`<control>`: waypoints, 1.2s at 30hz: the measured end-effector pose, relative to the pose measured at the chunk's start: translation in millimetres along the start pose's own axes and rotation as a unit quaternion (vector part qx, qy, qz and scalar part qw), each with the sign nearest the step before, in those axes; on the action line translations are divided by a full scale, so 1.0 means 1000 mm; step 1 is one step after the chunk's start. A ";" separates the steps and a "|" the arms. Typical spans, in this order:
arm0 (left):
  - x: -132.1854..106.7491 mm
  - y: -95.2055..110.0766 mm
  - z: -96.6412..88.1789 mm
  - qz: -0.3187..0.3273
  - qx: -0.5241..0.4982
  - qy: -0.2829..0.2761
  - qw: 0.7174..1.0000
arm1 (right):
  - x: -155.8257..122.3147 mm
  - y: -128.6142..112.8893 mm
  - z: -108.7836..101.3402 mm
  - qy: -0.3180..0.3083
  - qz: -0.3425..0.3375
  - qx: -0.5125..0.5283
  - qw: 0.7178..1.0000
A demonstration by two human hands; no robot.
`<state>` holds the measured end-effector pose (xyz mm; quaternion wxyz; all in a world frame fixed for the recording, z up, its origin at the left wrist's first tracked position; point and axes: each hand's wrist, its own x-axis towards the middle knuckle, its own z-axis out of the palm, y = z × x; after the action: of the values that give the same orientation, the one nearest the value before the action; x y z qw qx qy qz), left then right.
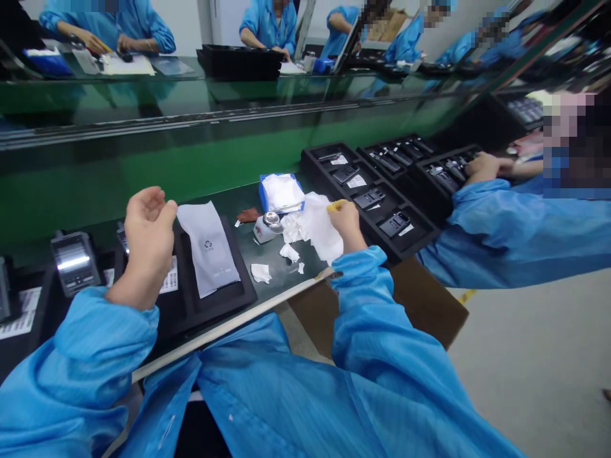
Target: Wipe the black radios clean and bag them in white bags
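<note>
My left hand (pixel 149 238) is raised over the black tray at left, its fingers loosely curled and apart from the thumb, with nothing visible in it. Just right of it, a pale grey plastic sleeve (pixel 210 251) with a recycling mark lies in a compartment of the black tray (pixel 245 289). My right hand (pixel 347 226) is closed beside a white cloth or paper sheet (pixel 319 222). Something small and yellow (pixel 337 205) shows at its fingertips; its kind is unclear. Left of that hand are crumpled white wipes (pixel 294 226) and a small bottle with a metal cap (pixel 267 227).
A blue box of white wipes (pixel 282 193) stands at the green partition (pixel 200 165). Black handheld devices (pixel 75 261) lie in trays at left and in a tray (pixel 372 191) at right. A co-worker's hand (pixel 482 166) reaches into another tray. Several people work beyond the partition.
</note>
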<state>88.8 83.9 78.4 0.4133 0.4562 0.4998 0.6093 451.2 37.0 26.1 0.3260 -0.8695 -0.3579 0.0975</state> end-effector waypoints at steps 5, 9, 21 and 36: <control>-0.028 0.007 0.003 -0.067 -0.022 -0.120 0.990 | -0.045 -0.064 -0.031 0.020 -0.148 0.155 0.977; -0.042 0.014 0.001 -0.246 -0.091 -0.255 0.931 | -0.120 -0.122 -0.023 -0.081 -0.352 0.281 0.889; -0.034 0.008 -0.121 -0.305 -0.147 -0.165 0.926 | -0.198 -0.220 0.065 -0.337 -0.480 0.033 0.809; -0.034 -0.005 -0.164 -0.267 0.165 -0.145 0.938 | -0.173 -0.306 0.182 -0.405 -0.353 -0.123 0.834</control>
<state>-61.9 14.0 55.1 0.5478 0.4510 0.6312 0.3133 81.1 171.4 69.7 0.0542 -0.5998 -0.7499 0.2738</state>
